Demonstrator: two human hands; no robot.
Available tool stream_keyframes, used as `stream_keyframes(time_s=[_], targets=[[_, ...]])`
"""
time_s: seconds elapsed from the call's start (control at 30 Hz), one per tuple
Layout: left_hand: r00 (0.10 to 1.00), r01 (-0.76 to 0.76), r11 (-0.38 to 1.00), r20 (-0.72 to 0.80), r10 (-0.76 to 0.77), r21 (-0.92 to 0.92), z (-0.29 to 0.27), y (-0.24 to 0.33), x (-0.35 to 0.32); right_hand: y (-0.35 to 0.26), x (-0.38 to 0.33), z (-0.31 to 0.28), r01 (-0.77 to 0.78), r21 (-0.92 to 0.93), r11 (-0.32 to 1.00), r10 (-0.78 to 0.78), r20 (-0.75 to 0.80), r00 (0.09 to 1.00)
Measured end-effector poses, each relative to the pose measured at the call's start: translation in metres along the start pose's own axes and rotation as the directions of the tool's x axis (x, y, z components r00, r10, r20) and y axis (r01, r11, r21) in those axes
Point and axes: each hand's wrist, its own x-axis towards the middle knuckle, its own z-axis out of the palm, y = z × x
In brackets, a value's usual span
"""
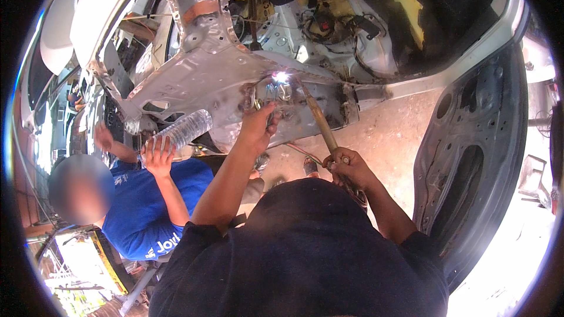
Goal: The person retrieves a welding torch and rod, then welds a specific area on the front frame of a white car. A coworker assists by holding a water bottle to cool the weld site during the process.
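Observation:
My right hand (pixel 348 167) is closed round the valve end of a long brass-coloured gas torch (pixel 322 120). The torch's thin tip reaches up to the bare grey sheet metal (pixel 202 79) of a car body. Beside that tip a white-violet glare (pixel 282 76) burns at a panel seam and washes out the metal around it. My left hand (pixel 258 124) is raised just below the glare, fingers curled round a small metal thing that I cannot make out. Scorched brown patches mark the panel near this hand.
On the left a person in a blue shirt (pixel 164 191) holds a clear plastic bottle (pixel 187 129) close to the panel. A detached-looking dark door (pixel 476 158) stands on the right. Loose wiring (pixel 329 32) lies inside the car, and a hose (pixel 302 151) runs below the panel.

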Motion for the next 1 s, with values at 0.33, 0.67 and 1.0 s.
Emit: stream_keyframes(time_s=[0.33,0.67,1.0], targets=[[0.997,0.018,0.998,-0.076,-0.014,0.054,0.016,0.008,0.002,0.0,0.002,0.0,0.013,-0.08,0.997,-0.012,0.009,1.0],[0.998,0.036,0.995,-0.052,-0.031,0.095,0.018,0.011,0.003,-0.005,0.001,0.003,0.0,-0.076,0.997,0.0,-0.005,1.0],[0.998,0.013,0.991,-0.064,-0.005,0.13,0.023,0.011,0.001,-0.007,-0.001,0.003,-0.023,-0.051,0.998,0.023,-0.001,1.0]])
